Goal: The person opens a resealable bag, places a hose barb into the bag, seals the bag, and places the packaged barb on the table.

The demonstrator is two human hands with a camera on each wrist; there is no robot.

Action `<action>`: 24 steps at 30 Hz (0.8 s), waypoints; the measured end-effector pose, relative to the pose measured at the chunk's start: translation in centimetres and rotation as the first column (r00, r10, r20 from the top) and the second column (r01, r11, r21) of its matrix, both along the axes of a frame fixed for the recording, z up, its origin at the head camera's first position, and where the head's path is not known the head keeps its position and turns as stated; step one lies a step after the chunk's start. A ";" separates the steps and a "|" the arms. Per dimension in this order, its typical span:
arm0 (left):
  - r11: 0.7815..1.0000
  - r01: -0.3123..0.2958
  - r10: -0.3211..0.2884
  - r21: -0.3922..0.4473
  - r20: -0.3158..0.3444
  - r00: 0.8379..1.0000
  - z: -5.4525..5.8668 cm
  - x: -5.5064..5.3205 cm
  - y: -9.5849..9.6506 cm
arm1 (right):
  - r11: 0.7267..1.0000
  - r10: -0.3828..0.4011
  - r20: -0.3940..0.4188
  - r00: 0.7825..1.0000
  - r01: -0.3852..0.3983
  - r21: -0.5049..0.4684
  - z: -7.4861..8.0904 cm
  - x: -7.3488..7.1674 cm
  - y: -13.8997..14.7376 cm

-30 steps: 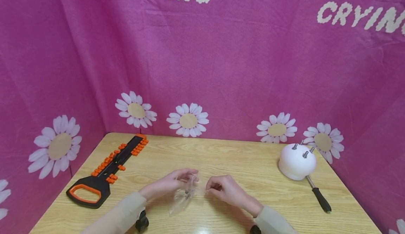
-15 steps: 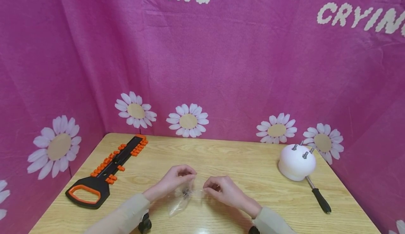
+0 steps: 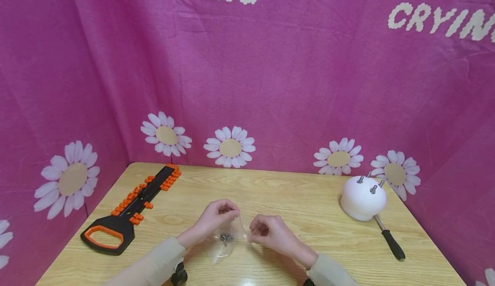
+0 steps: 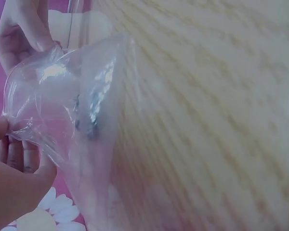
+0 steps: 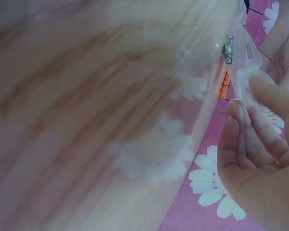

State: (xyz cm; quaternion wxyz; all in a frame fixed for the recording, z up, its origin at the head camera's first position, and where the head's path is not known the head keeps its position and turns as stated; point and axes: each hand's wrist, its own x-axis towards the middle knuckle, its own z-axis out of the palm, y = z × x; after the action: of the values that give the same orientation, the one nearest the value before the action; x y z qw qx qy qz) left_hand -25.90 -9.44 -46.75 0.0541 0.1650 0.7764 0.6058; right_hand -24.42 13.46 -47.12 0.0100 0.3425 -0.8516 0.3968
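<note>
A clear plastic bag [image 3: 221, 252] hangs between both hands over the middle of the table. Inside it lies a small cluster of metal screws [image 3: 226, 238], blurred in the left wrist view and shiny in the right wrist view. My left hand [image 3: 216, 218] pinches one side of the bag's mouth between thumb and fingers. Opposite, my right hand [image 3: 273, 234] pinches the other side of the rim. The mouth is spread apart between them, as the left wrist view shows with the stretched film [image 4: 43, 91].
On the left of the wooden table [image 3: 270, 187] lies a black holder with orange clips [image 3: 139, 198]. A white dome with metal posts [image 3: 362, 198] stands at the right, beside a black-handled screwdriver [image 3: 392, 244]. A pink flowered cloth [image 3: 278, 84] hangs behind.
My left hand has turned from loose, spread fingers to a pinch on the bag's edge and risen slightly. The bag's mouth has widened, and the screws have shifted lower inside.
</note>
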 end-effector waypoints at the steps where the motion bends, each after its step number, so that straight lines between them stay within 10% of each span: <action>1: 1.000 -0.002 0.002 0.005 0.005 1.000 0.1 0.0 0.0 | 1.000 -0.005 -0.012 1.000 0.005 -0.005 0.0 0.0 0.0; 24: 0.997 -0.056 0.056 0.053 -0.008 0.998 1.7 -0.1 0.2 | 0.996 -0.029 -0.109 0.994 0.038 0.080 3.2 -0.4 1.1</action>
State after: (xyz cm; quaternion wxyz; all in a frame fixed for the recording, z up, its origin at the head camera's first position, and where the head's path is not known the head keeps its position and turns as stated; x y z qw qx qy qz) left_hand -26.00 -9.25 -45.02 0.0292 0.1473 0.7648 0.6265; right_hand -24.85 14.55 -43.97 0.0483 0.3490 -0.8711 0.3422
